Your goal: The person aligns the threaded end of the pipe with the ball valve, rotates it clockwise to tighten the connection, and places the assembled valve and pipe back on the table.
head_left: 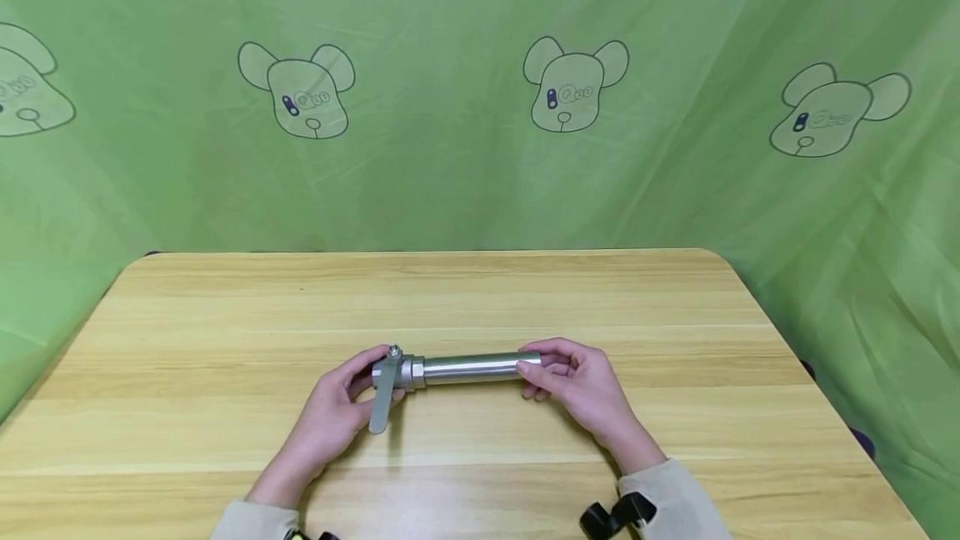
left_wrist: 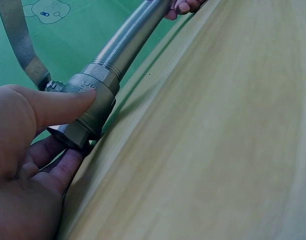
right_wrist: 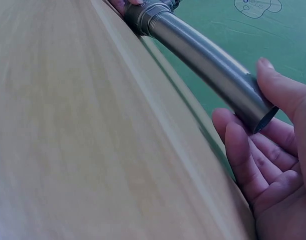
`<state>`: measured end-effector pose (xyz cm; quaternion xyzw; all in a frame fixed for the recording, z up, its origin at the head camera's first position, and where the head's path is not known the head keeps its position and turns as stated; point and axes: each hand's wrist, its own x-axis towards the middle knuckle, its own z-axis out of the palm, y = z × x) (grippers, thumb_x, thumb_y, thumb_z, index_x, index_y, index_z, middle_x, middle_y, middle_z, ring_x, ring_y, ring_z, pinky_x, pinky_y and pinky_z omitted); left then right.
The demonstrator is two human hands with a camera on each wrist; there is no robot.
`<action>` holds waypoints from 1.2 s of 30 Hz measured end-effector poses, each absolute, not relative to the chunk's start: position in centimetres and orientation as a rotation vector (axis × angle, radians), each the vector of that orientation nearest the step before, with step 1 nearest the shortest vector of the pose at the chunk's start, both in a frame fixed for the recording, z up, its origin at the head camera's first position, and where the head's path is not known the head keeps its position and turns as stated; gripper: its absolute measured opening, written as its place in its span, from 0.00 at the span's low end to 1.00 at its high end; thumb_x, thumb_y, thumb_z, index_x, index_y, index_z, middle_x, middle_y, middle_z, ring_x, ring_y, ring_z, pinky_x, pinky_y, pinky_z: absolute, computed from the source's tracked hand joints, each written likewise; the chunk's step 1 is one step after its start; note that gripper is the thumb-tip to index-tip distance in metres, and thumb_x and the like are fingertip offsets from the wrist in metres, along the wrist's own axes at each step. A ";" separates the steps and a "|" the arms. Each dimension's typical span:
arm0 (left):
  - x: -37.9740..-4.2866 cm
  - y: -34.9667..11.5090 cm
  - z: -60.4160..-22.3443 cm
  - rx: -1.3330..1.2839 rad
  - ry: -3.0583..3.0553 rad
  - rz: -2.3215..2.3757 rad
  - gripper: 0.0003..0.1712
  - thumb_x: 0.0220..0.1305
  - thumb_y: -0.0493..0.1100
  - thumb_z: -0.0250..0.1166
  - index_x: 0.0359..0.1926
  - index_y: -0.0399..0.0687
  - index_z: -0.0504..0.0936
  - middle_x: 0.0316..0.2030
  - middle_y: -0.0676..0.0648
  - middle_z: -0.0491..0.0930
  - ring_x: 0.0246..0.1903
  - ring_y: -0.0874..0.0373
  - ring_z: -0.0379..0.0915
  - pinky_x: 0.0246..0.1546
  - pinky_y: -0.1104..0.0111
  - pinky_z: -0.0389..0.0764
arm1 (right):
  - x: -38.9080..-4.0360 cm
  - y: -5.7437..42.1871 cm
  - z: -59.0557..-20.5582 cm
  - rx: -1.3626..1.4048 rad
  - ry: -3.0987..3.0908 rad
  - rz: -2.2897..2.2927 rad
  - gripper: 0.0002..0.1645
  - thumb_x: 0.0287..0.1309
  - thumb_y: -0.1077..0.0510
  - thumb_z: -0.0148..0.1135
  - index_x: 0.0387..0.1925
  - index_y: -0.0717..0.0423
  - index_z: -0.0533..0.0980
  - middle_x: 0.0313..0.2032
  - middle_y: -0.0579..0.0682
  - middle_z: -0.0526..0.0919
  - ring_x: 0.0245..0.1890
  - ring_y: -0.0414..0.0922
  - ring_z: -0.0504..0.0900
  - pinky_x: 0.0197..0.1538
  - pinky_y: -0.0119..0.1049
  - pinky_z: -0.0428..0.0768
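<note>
A metal ball valve (head_left: 407, 373) with a flat lever (head_left: 382, 402) is joined to a straight, shiny steel pipe (head_left: 472, 367), lying left to right over the table. My left hand (head_left: 330, 419) grips the valve body, the thumb on the near side and fingers behind and below it. Threads (left_wrist: 107, 67) show where pipe and valve meet in the left wrist view. At the pipe's free right end, my right hand (head_left: 588, 386) holds it between thumb and fingers. The pipe's open end (right_wrist: 266, 120) shows in the right wrist view, with curled fingers beneath.
Under both hands is a light wood-grain table (head_left: 480, 298) with rounded far corners. A green cloth (head_left: 435, 182) printed with bear heads hangs behind it and along the sides. Black straps with small devices (head_left: 618, 515) sit at the sleeves.
</note>
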<state>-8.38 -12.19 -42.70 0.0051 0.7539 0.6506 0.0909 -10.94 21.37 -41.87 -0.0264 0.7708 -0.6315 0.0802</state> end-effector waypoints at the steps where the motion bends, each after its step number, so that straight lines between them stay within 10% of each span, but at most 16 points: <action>1: -8.4 -12.2 -42.7 0.012 2.240 1.937 0.41 0.65 0.32 0.75 0.77 0.43 0.72 0.74 0.35 0.74 0.74 0.39 0.74 0.64 0.67 0.85 | -10.9 21.4 -41.9 -0.087 2.310 -1.884 0.22 0.65 0.60 0.76 0.57 0.67 0.83 0.37 0.56 0.89 0.30 0.45 0.91 0.37 0.37 0.92; 11: -8.3 -12.2 -42.5 -0.008 2.222 1.969 0.40 0.64 0.32 0.76 0.76 0.42 0.74 0.73 0.36 0.75 0.73 0.40 0.75 0.62 0.70 0.85 | -10.9 21.7 -42.1 -0.235 2.383 -1.842 0.36 0.46 0.67 0.86 0.60 0.60 0.82 0.40 0.53 0.82 0.32 0.36 0.78 0.34 0.23 0.81; 18: -8.3 -12.2 -42.5 0.000 2.216 1.965 0.40 0.64 0.32 0.76 0.76 0.43 0.74 0.73 0.36 0.75 0.73 0.40 0.75 0.62 0.69 0.86 | -10.9 21.6 -42.1 -0.184 2.390 -1.852 0.29 0.46 0.69 0.85 0.53 0.62 0.86 0.46 0.62 0.90 0.39 0.42 0.91 0.45 0.31 0.92; 36: -8.3 -12.1 -42.7 0.018 2.255 1.928 0.40 0.65 0.33 0.75 0.77 0.45 0.74 0.73 0.38 0.77 0.72 0.42 0.76 0.60 0.78 0.81 | -11.0 21.6 -42.2 -0.150 2.414 -1.808 0.30 0.48 0.67 0.85 0.56 0.58 0.86 0.44 0.59 0.89 0.38 0.41 0.88 0.43 0.29 0.89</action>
